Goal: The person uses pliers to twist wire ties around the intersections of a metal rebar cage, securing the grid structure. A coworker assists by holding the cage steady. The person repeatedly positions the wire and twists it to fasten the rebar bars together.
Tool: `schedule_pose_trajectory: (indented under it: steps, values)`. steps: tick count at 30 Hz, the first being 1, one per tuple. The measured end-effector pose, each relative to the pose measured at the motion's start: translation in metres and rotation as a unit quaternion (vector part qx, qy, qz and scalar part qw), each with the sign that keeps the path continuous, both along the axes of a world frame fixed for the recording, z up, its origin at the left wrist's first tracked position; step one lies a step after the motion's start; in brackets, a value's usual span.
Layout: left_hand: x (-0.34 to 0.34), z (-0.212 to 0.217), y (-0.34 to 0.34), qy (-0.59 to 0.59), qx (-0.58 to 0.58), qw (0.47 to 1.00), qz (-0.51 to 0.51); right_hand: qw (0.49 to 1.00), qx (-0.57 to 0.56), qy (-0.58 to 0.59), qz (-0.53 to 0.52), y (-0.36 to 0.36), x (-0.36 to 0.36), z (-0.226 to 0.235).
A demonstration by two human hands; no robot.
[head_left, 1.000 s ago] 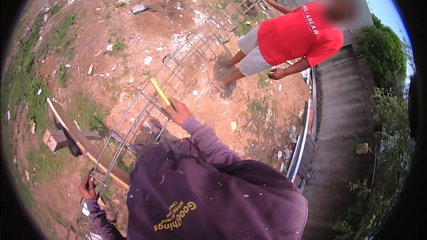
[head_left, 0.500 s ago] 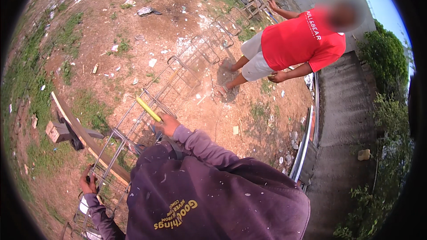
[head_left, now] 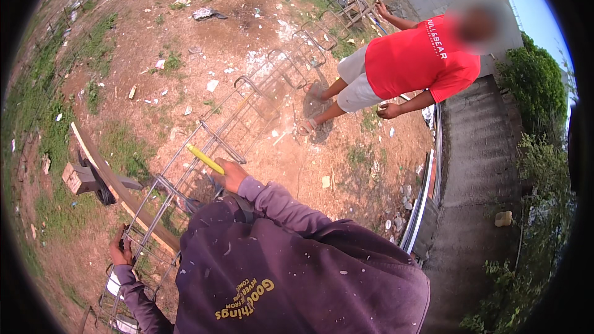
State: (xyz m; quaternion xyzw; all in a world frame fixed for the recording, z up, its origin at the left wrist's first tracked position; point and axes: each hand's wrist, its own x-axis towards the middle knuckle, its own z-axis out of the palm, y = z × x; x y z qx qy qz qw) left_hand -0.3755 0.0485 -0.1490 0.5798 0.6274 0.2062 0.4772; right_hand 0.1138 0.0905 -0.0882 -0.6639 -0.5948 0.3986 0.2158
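A long rebar cage [head_left: 162,180] of thin steel bars and bent stirrups stretches from the lower left toward the upper middle. My right hand [head_left: 230,176] is closed around one end of a slim yellow bar-like tool [head_left: 205,159], whose exact kind I cannot make out. The tool slants over the cage, its free end pointing up and left. Farther down the cage at the lower left, my left hand [head_left: 120,248] has its fingers bent around a long bar. Part of that grip is hidden, and something dark shows near the fingers.
A wooden plank [head_left: 117,188] runs beneath the cage beside a timber block [head_left: 79,178]. A person in a red shirt [head_left: 405,55] stands right of the cage's far part. Loose stirrups [head_left: 312,40] and litter lie ahead; a concrete strip [head_left: 479,179] runs along the right.
The yellow tool and my right hand have shifted slightly left, and the tool lies a little flatter. My left hand has stayed at the same bar. The person's raised hand has moved slightly.
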Motion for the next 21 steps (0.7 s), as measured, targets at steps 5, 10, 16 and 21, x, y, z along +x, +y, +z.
schedule_pose_trajectory:
  steps: [5, 10, 16, 21]
  values:
    - [0.004, 0.007, 0.005, 0.034, 0.029, 0.998, -0.034, 1.0, -0.023, -0.007, 0.004, -0.003, -0.001, 0.001]
    - [0.013, 0.032, 0.007, 0.034, -0.124, 0.992, 0.005, 0.999, -0.032, -0.003, -0.016, -0.005, -0.003, 0.004]
    - [0.01, 0.017, 0.001, 0.07, 0.017, 0.997, -0.023, 0.999, -0.033, -0.016, 0.006, -0.008, -0.005, 0.007]
    - [0.001, -0.008, -0.008, 0.028, 0.048, 0.998, -0.006, 0.997, -0.079, -0.019, -0.001, -0.014, -0.007, 0.011]
